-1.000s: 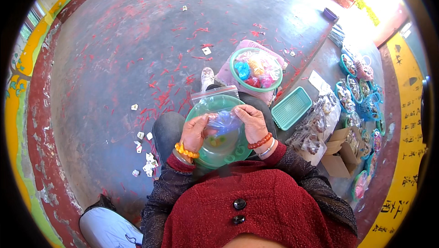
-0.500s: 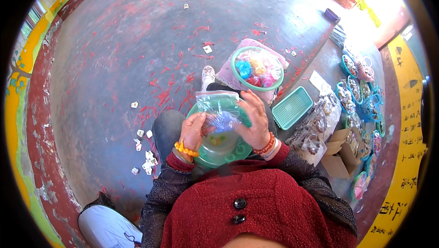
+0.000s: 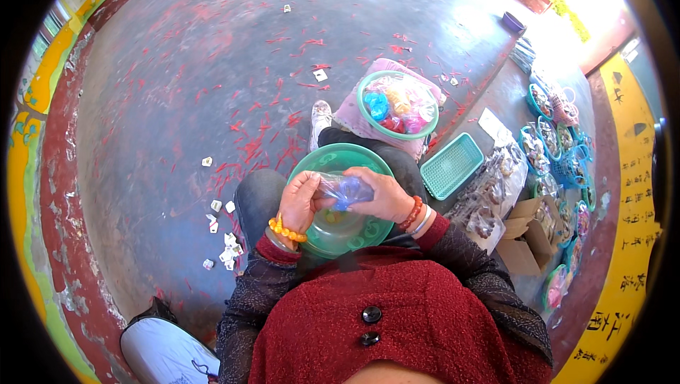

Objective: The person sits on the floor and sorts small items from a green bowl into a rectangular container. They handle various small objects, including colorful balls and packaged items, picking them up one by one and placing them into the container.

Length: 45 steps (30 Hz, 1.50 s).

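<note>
Both hands hold a clear plastic bag with something blue-violet inside, over a green basin on my lap. My left hand, with a yellow bead bracelet at its wrist, pinches the bag's left end. My right hand, wearing a red bead bracelet and a pale bangle, has its fingers closed round the right end. Below the bag, small yellow-green pieces show in the basin. What exactly the bag contains is too blurred to name.
A basin of colourful bagged items stands on a pink cushion ahead. To the right are a green plastic basket, plastic bags, an open cardboard box and several filled baskets. White pieces and red scraps lie on the floor.
The bag, upright before with its top edge raised, is now folded down between my hands. My right hand has come lower and its spread fingers have closed on the bag.
</note>
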### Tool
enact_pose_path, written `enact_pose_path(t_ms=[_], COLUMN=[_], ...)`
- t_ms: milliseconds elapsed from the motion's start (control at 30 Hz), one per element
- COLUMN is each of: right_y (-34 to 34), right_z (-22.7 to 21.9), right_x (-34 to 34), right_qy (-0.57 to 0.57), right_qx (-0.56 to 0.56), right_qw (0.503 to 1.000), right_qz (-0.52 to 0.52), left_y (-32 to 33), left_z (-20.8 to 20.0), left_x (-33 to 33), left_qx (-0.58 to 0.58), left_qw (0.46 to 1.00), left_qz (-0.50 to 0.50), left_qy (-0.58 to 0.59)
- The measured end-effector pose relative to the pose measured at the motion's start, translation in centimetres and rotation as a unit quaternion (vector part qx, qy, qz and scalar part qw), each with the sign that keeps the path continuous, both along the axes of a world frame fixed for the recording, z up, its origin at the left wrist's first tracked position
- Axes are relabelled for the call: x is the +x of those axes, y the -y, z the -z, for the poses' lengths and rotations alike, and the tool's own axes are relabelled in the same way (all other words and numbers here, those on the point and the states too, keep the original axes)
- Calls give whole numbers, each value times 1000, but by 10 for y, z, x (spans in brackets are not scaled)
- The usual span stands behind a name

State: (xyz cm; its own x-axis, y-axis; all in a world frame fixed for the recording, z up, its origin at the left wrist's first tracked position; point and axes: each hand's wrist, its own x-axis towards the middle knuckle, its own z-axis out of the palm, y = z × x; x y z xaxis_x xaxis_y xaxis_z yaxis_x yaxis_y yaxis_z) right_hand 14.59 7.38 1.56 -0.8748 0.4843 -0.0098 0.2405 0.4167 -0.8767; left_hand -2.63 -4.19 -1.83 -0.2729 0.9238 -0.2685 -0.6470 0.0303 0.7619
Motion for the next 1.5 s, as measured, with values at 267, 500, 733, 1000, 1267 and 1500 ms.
enact_pose_path(t_ms=[267,500,733,1000,1267,1500], right_y=[-19,-19,-12,-10,-34,-25], right_z=[19,17,38,33,38,53], right_x=[8,7,3,4,20,15], right_qy=[-64,-139,-161,-167,-112,-189], right_qx=[-195,-292,-344,-491,-441,-289], right_qw=[978,945,911,843,888,924], right_qz=[29,36,161,145,66,167], left_y=[-4,0,-2,-5,8,-2], left_z=[7,-7,6,2,-17,23], left_x=[-2,2,3,9,16,-24], left_qx=[60,11,9,11,119,-33], left_qw=[969,985,985,984,841,636], left_qz=[-62,116,133,122,8,-83], left_qy=[-230,-126,-110,-133,-528,-766])
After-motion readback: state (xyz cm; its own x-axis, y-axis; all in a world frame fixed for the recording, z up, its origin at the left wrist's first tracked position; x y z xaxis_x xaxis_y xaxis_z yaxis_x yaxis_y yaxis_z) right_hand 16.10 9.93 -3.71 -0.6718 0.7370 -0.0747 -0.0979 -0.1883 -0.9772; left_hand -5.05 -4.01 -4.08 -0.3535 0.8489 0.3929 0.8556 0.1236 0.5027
